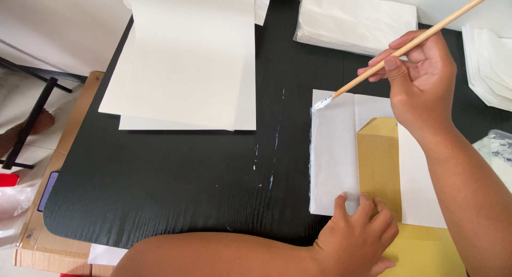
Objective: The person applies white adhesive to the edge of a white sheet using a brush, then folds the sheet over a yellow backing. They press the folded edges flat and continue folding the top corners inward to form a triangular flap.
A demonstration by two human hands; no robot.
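Observation:
My right hand (421, 79) grips a thin wooden stick (426, 34) whose white, glue-covered tip rests on the top left corner of a folded white paper sheet (333, 154). That sheet wraps over a tan cardboard template (380, 159) on the black table (186, 186). My left hand (357, 237) presses flat on the sheet's lower edge, fingers spread on paper and cardboard. A wet glue line runs along the sheet's left edge.
A stack of large white sheets (186, 58) lies at the back left. Folded white paper piles sit at the back centre (354, 18) and far right (490, 63). A clear plastic container (498, 149) stands at the right. Dried glue streaks (272, 159) mark the table.

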